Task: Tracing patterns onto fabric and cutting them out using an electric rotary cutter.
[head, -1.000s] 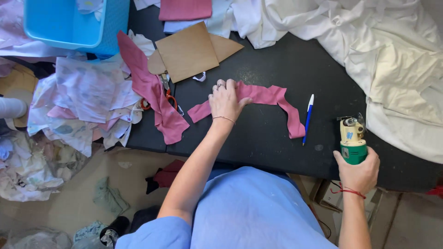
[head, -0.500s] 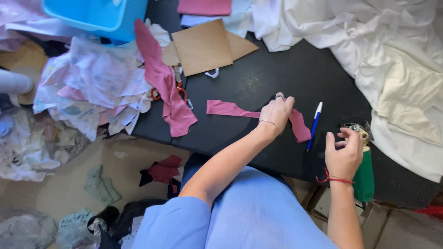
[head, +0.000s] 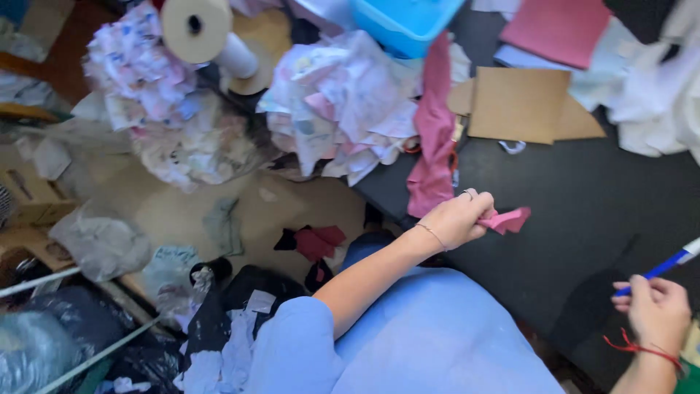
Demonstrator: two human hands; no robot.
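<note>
Sprawling across the floor well to the left of the black table (head: pixel 583 211) are crumpled plastic bags (head: pixel 98 244) and dark fabric scraps (head: pixel 313 241), and above them, off the table's left edge, stands a pale roll of material (head: pixel 195 25) over a heap of printed white-and-pink cloth (head: pixel 343 113). That heap spills onto the table's left corner, where a long strip of dusty-pink fabric (head: pixel 434 138) hangs from beside the blue plastic tub (head: pixel 401 22) down over the table's near edge. Just right of that strip, over the table's front edge, the left hand (head: pixel 456 217) is closed into a pinch around a small pink fabric piece (head: pixel 510 219), which is bunched up and lifted off the table top, its free end poking out to the right of the fingers; a ring and a thin bracelet show on this hand. Farther back on the table lie flat pieces of brown cardboard (head: pixel 525 102), with a sheet of pink cloth (head: pixel 558 29) behind them and white cloth (head: pixel 656 109) piled toward the table's right side. At the table's near right corner the right hand (head: pixel 656 310), a red thread tied at its wrist, has its fingers curled around a blue and white pen (head: pixel 667 264), which slants up to the right over the table.
</note>
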